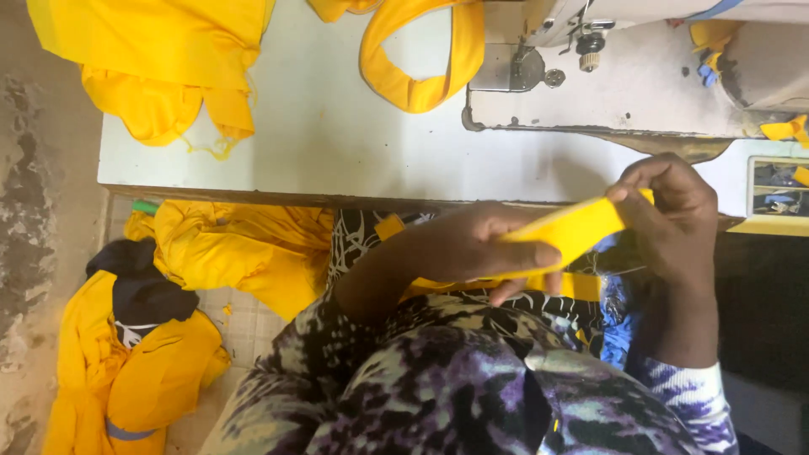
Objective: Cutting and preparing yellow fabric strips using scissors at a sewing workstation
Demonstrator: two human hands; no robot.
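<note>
While both hands pinch it, one yellow fabric strip (573, 229) spans between them: left hand (493, 244) grips its lower end, right hand (670, 215) its upper end (fingers closed on cloth), held over the lap, just off the white table (337, 135). One sewing machine (624, 76) behind.

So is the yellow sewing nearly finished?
Probably not. Both hands, left hand and right hand, hold a yellow strip, not yet under the sewing machine. A folded yellow band lies on the table. Yellow cloth heaps on the floor; I can't tell if it's sewn.
</note>
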